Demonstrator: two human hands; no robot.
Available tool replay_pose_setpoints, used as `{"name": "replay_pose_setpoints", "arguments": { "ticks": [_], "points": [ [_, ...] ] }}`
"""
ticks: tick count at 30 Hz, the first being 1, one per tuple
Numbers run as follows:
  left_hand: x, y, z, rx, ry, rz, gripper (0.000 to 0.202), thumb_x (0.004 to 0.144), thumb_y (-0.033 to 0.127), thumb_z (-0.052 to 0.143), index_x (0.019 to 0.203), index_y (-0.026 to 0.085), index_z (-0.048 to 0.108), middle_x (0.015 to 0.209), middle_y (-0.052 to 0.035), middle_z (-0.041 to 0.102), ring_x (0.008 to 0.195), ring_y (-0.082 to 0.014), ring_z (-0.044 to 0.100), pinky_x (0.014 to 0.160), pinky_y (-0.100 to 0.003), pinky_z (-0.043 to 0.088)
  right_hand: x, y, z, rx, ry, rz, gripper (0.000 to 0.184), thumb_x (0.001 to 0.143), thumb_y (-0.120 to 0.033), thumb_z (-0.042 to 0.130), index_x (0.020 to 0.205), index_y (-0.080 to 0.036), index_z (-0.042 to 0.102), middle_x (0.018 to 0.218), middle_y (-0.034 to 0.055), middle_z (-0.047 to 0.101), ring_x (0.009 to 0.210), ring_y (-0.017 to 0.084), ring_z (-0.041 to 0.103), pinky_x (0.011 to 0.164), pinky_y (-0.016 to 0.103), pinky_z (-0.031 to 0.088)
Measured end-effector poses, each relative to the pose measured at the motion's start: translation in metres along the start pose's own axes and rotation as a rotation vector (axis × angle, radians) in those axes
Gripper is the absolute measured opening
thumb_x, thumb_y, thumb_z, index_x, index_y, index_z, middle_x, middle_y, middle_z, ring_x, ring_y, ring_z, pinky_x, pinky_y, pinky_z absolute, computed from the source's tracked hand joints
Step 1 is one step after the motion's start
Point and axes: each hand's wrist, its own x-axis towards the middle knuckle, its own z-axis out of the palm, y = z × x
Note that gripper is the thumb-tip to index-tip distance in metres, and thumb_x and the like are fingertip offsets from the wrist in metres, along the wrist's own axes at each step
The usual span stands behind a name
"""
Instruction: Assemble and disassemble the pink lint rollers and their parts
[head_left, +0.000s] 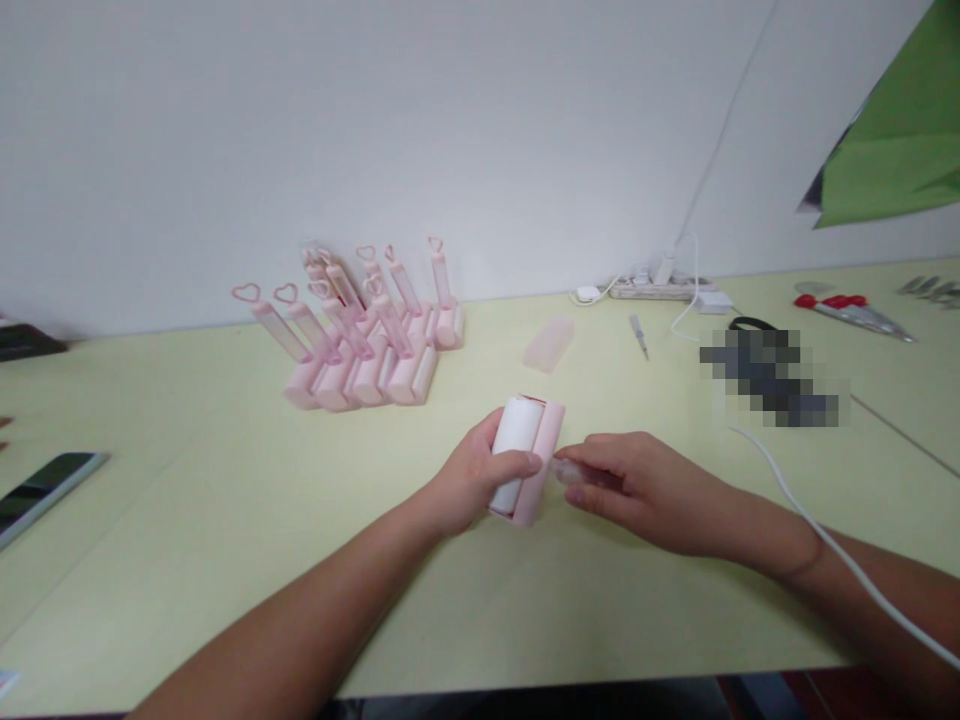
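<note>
My left hand (465, 480) is wrapped round a pink case with a white roll (517, 428) in it, thumb across the front. It looks like a lint roller head. Just to its right, my right hand (660, 495) pinches a clear, pinkish piece (570, 473), perhaps a tube-like handle. Its tip is close to the pink side of the case (550, 440); I cannot tell whether they touch. The fingers hide most of the piece. Beyond my hands lies a flat translucent pink sheet or sleeve (550, 345).
Several pink rollers (360, 375) with clear heart-topped handles stand at the back left. A small pen-like tool (639, 337), power strip (652, 290), red-handled scissors (832, 302) and a blurred dark object (772, 375) are right. A phone (45, 490) lies left. A white cable (832, 555) crosses my right forearm.
</note>
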Motion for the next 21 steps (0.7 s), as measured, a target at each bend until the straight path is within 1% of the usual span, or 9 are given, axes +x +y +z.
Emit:
{"name": "replay_pose_setpoints", "arguments": {
  "ticks": [2, 4, 6, 8, 11, 13, 17, 19, 21],
  "points": [
    [0.000, -0.001, -0.001, -0.021, -0.021, 0.007, 0.057, 0.070, 0.035, 0.073, 0.119, 0.015, 0.053, 0.086, -0.0034, 0.062, 0.076, -0.0182, 0.056, 0.068, -0.028, 0.043, 0.000, -0.001, 0.000, 0.101, -0.025, -0.019, 0.022, 0.097, -0.033, 0.050, 0.087, -0.017, 0.061, 0.074, 0.0004, 0.058, 0.068, 0.014, 0.050, 0.065, 0.027, 0.037],
    [0.000, -0.001, -0.002, -0.036, -0.043, 0.014, 0.059, 0.070, 0.036, 0.074, 0.120, 0.015, 0.052, 0.086, -0.0034, 0.061, 0.075, -0.0178, 0.056, 0.066, -0.027, 0.042, 0.000, -0.001, 0.002, 0.254, -0.070, 0.005, 0.030, 0.101, -0.037, 0.042, 0.087, -0.017, 0.060, 0.075, 0.0009, 0.058, 0.069, 0.013, 0.050, 0.065, 0.027, 0.039],
    [0.000, -0.002, -0.004, -0.045, -0.069, 0.021, 0.060, 0.069, 0.035, 0.074, 0.121, 0.015, 0.052, 0.085, -0.0032, 0.061, 0.073, -0.0170, 0.056, 0.064, -0.026, 0.042, -0.001, 0.001, 0.005, 0.457, -0.136, 0.089, 0.038, 0.103, -0.044, 0.036, 0.091, -0.017, 0.058, 0.074, 0.0005, 0.057, 0.064, 0.012, 0.049, 0.059, 0.025, 0.040],
    [0.000, -0.002, -0.004, -0.052, -0.085, 0.031, 0.060, 0.068, 0.035, 0.075, 0.120, 0.014, 0.052, 0.084, -0.0028, 0.061, 0.072, -0.0163, 0.055, 0.063, -0.025, 0.041, -0.002, 0.003, 0.008, 0.665, -0.195, 0.211, 0.040, 0.102, -0.051, 0.033, 0.099, -0.017, 0.054, 0.074, 0.0006, 0.059, 0.055, 0.010, 0.046, 0.048, 0.021, 0.037],
    [0.000, -0.001, -0.004, -0.055, -0.098, 0.043, 0.060, 0.068, 0.035, 0.075, 0.119, 0.014, 0.053, 0.083, -0.0022, 0.060, 0.071, -0.0162, 0.055, 0.063, -0.025, 0.041, -0.002, 0.006, 0.011, 0.858, -0.240, 0.332, 0.040, 0.100, -0.057, 0.036, 0.099, -0.019, 0.048, 0.077, 0.0022, 0.065, 0.047, 0.008, 0.044, 0.039, 0.018, 0.033],
    [0.000, 0.000, -0.003, -0.055, -0.111, 0.044, 0.059, 0.068, 0.034, 0.075, 0.119, 0.014, 0.053, 0.082, -0.0022, 0.060, 0.072, -0.0166, 0.055, 0.063, -0.025, 0.041, -0.001, 0.007, 0.011, 0.902, -0.257, 0.366, 0.042, 0.098, -0.059, 0.040, 0.093, -0.018, 0.050, 0.072, 0.0015, 0.064, 0.044, 0.007, 0.045, 0.036, 0.017, 0.034],
    [0.000, -0.001, -0.004, -0.075, -0.134, 0.033, 0.059, 0.067, 0.032, 0.075, 0.119, 0.014, 0.053, 0.082, -0.0023, 0.061, 0.071, -0.0166, 0.056, 0.062, -0.025, 0.042, 0.000, 0.004, 0.007, 0.914, -0.274, 0.403, 0.048, 0.098, -0.059, 0.039, 0.086, -0.015, 0.055, 0.061, -0.0011, 0.057, 0.039, 0.006, 0.044, 0.033, 0.016, 0.035],
    [0.001, -0.002, -0.004, -0.086, -0.108, 0.022, 0.058, 0.067, 0.033, 0.076, 0.117, 0.014, 0.053, 0.083, -0.0028, 0.062, 0.070, -0.0166, 0.057, 0.061, -0.025, 0.043, 0.000, 0.004, 0.006, 0.888, -0.253, 0.379, 0.043, 0.097, -0.057, 0.043, 0.090, -0.016, 0.055, 0.064, -0.0016, 0.058, 0.039, 0.005, 0.045, 0.033, 0.015, 0.035],
    [0.001, -0.003, -0.005, -0.104, -0.066, 0.017, 0.058, 0.068, 0.034, 0.076, 0.117, 0.014, 0.052, 0.084, -0.0035, 0.062, 0.069, -0.0168, 0.059, 0.060, -0.025, 0.044, -0.001, 0.004, 0.007, 0.857, -0.210, 0.325, 0.036, 0.096, -0.053, 0.050, 0.104, -0.018, 0.054, 0.072, -0.0027, 0.058, 0.041, 0.005, 0.046, 0.033, 0.014, 0.036]
  ]
}}
